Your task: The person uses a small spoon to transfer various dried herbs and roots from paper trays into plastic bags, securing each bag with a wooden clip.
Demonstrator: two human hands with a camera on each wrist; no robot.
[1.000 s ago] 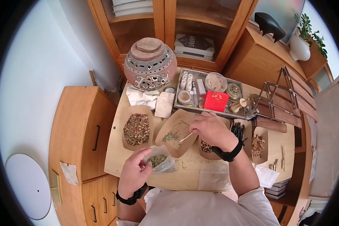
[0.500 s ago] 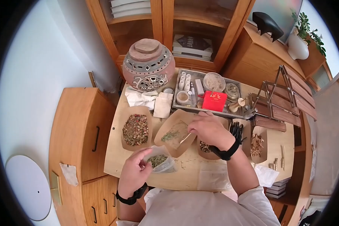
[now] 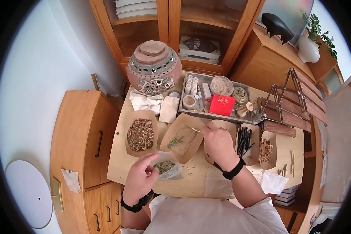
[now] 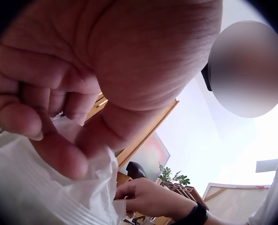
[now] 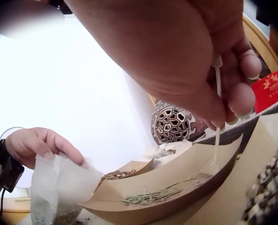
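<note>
My left hand (image 3: 146, 167) pinches the open top of a clear plastic bag (image 3: 165, 167) with green dried herbs in it, near the table's front edge. In the left wrist view its fingers (image 4: 59, 154) grip the bag's rim (image 4: 45, 197). My right hand (image 3: 211, 129) pinches a thin pale wooden spoon (image 3: 195, 130). The spoon's tip is at the far edge of a brown paper tray (image 3: 174, 150) holding a few green herb sprigs (image 3: 175, 142). In the right wrist view the spoon (image 5: 217, 108) hangs down from the fingertips into that tray (image 5: 176, 206), and the bag (image 5: 59, 187) is at the left.
Other paper trays hold mixed dried herbs (image 3: 141, 134), dark sticks (image 3: 243, 140) and pale pieces (image 3: 266, 150). Behind them are a clay pot (image 3: 155, 68), a grey tray (image 3: 191, 113) with small bottles, jars and a red box (image 3: 222, 105), and a wooden rack (image 3: 294, 103).
My right hand has drawn back toward me and turned, so the spoon's tip moved from the tray's middle to its far edge. The tray of dark sticks is now uncovered. The left hand stayed.
</note>
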